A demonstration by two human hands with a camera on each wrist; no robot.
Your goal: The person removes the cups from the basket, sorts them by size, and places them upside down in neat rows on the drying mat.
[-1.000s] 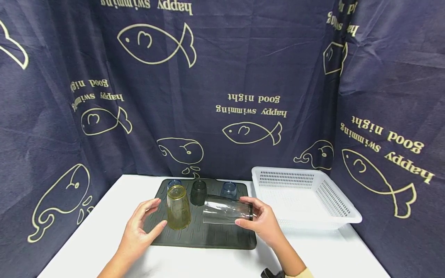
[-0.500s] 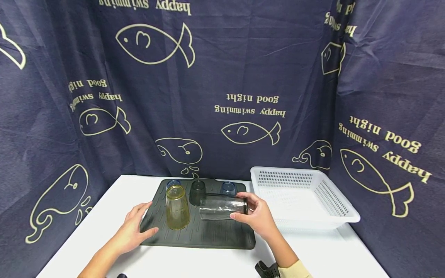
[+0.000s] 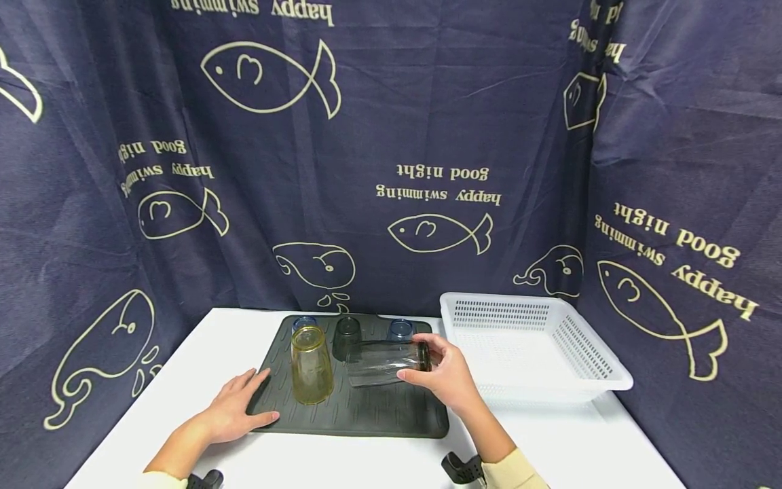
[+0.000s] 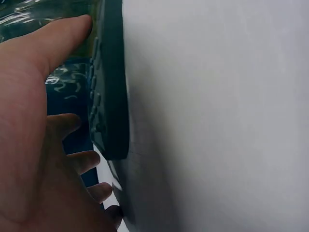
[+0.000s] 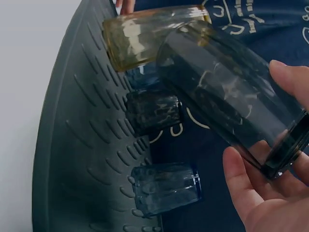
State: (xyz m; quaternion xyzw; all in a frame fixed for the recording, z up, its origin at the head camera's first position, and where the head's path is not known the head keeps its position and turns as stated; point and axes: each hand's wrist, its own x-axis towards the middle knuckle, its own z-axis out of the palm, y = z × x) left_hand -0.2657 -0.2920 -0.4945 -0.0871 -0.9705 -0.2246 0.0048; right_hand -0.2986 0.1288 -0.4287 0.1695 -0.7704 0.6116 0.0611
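My right hand [image 3: 449,380] grips a tall smoky-clear drinking glass [image 3: 381,363] near its thick base. The glass lies nearly sideways over the dark ribbed drying mat [image 3: 391,418], its mouth pointing left. In the right wrist view the thumb and fingers curl about the base of the glass [image 5: 227,92]. My left hand [image 3: 229,414] rests at the mat's left edge, fingers and thumb spread, holding nothing. To its right a tall yellow glass [image 3: 313,373] stands upside down on the mat. The left wrist view shows the left thumb [image 4: 72,36] beside the mat's edge.
Toward the back of the mat stand a small dark glass [image 3: 348,329] and two small blue glasses, one at right [image 3: 400,330] and another partly hidden behind the yellow one. A white slotted plastic basket [image 3: 537,390] sits on the table to the right. Dark printed curtain surrounds the table.
My left hand has lowered and moved left, away from the yellow glass, down to the mat's edge. The right hand has shifted slightly left with the smoky glass.
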